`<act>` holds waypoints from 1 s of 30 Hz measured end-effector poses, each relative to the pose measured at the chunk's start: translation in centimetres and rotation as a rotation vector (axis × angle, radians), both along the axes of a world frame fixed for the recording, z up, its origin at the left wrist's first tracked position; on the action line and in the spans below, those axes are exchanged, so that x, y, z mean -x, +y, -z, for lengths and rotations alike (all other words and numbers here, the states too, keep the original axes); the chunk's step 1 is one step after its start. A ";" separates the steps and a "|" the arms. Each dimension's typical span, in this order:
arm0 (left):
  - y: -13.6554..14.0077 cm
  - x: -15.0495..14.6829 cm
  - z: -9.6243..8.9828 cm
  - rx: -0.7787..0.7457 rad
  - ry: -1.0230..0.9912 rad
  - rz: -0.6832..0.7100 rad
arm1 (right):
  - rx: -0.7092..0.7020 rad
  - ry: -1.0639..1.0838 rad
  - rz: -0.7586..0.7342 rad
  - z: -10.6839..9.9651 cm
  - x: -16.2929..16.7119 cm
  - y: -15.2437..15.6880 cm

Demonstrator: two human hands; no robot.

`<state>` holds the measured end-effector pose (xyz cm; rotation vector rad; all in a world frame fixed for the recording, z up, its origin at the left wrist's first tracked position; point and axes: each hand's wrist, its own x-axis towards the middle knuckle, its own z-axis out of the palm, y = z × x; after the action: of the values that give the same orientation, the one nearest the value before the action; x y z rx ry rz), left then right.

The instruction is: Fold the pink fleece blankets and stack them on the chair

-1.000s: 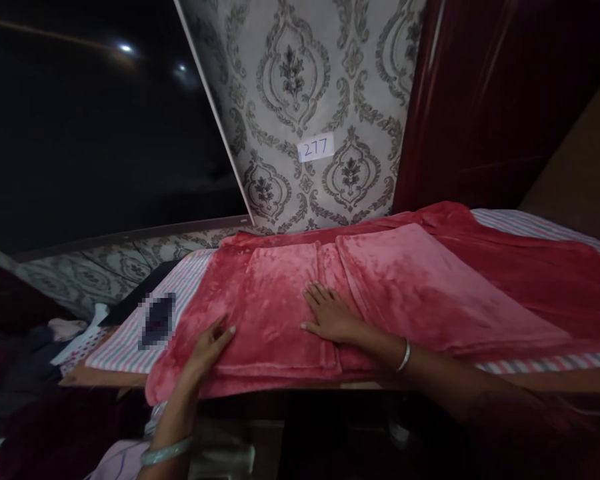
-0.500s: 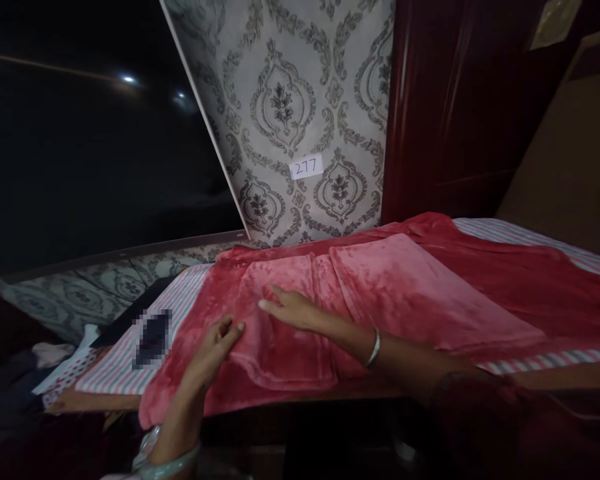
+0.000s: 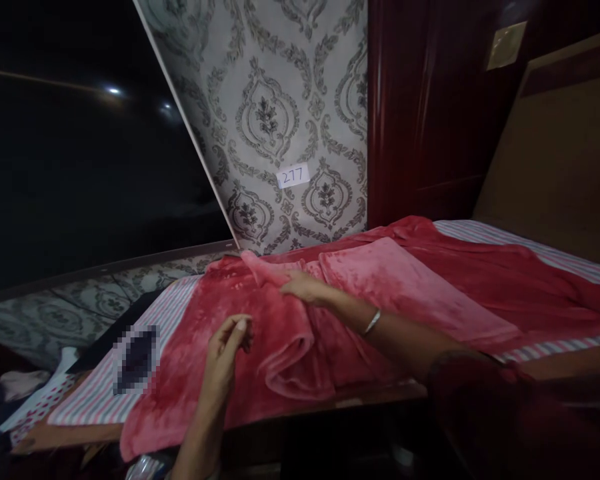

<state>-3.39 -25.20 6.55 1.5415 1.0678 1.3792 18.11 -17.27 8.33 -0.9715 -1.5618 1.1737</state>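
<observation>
A red plush cloth [image 3: 180,373], paler pink on its raised panels, is spread across the table; I cannot tell whether it is a garment or a blanket. My right hand [image 3: 303,287], wearing a silver bracelet, grips the far part of the left panel, which is lifted and turned back to the right. The panel's near edge curls into a loop. Over the cloth to the left, my left hand [image 3: 230,337] is curled, thumb against bent fingers. Nothing shows in it, and it seems apart from the fold.
Under the cloth lies a striped sheet [image 3: 87,403] on a wooden table [image 3: 65,437]. A dark screen [image 3: 90,167] leans at the left, a cardboard panel [image 3: 555,147] at the right. A paper label [image 3: 293,175] reading 277 is on the patterned wall [image 3: 325,140].
My right hand has taken hold of the left panel and lifted its edge, folding it rightward. My left hand has curled its fingers. The view has shifted slightly right.
</observation>
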 end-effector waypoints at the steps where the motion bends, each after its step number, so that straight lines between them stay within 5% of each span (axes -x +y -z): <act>1: 0.5 -0.3 -0.1 0.000 -0.032 0.005 | 0.004 0.011 0.018 -1.0 -2.3 -0.5; 4: 2.1 -2.3 -0.1 0.051 -0.056 0.097 | 0.011 0.076 0.121 -2.8 -10.9 -3.0; 6: 3.1 -4.2 0.1 0.111 -0.042 0.179 | 0.011 0.109 0.253 -2.2 -16.7 -5.6; 11: 5.6 -9.0 0.7 0.342 0.062 0.378 | 0.448 0.254 0.468 4.5 -25.5 -11.9; 14: 7.4 -11.5 1.6 0.428 0.056 0.418 | 0.532 0.323 0.499 7.6 -27.0 -13.0; 17: 9.1 -13.6 2.9 0.507 -0.017 0.409 | 0.470 0.347 0.525 8.1 -27.3 -11.7; 24: 9.9 -16.3 4.9 0.619 -0.208 0.312 | 0.451 0.235 0.508 4.9 -27.1 -5.8; 30: 9.5 -17.3 5.3 0.639 -0.237 0.266 | 0.141 0.206 0.499 2.2 -29.1 -4.1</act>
<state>13.93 -15.73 1.29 0.9793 0.9847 0.8886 47.22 -21.38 6.15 -1.2057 -1.0049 0.9965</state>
